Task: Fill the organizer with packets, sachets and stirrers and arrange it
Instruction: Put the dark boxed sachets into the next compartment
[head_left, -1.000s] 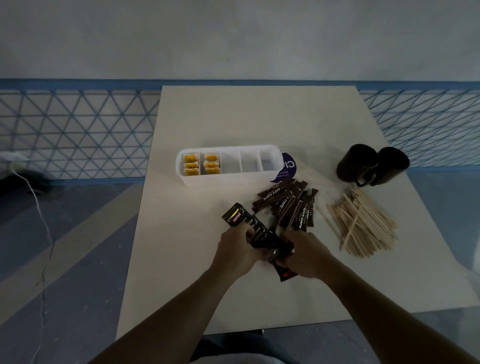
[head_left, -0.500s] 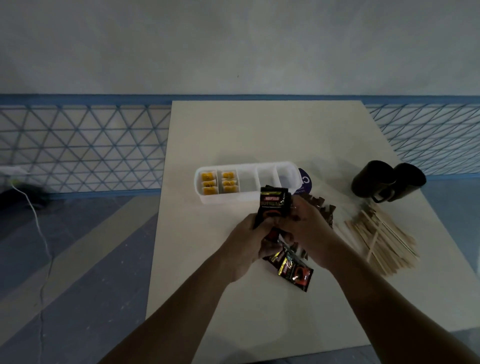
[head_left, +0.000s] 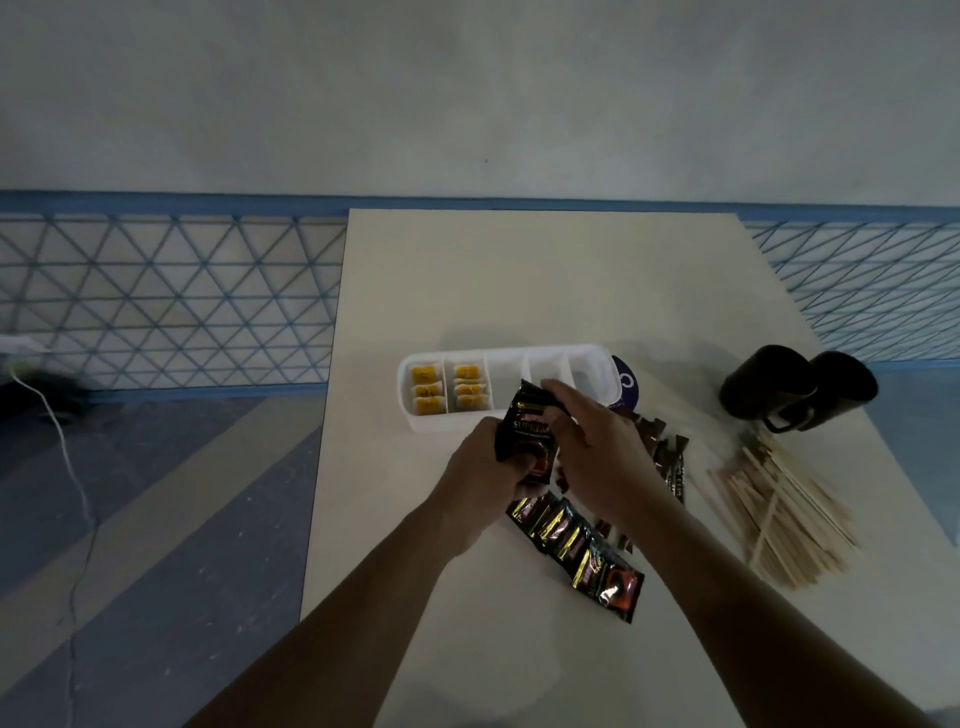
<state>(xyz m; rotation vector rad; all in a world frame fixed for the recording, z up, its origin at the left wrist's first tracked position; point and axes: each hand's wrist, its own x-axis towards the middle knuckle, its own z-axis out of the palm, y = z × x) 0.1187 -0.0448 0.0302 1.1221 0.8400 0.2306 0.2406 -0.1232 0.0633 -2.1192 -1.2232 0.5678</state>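
With both your left hand (head_left: 485, 467) and right hand (head_left: 597, 447) closed on the black packets (head_left: 527, 434), square them upright, then slide them into the organizer (head_left: 511, 423)'s empty middle compartment.

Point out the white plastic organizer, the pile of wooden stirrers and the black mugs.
white plastic organizer (head_left: 597, 358), head view, far rim
pile of wooden stirrers (head_left: 779, 512), head view, middle of pile
black mugs (head_left: 763, 382), head view, left mug's side

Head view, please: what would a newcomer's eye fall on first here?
Both hands, left hand and right hand, grip a dark coffee packet just in front of the white organizer. Its two leftmost compartments hold yellow sachets; wooden stirrers lie piled at the right.
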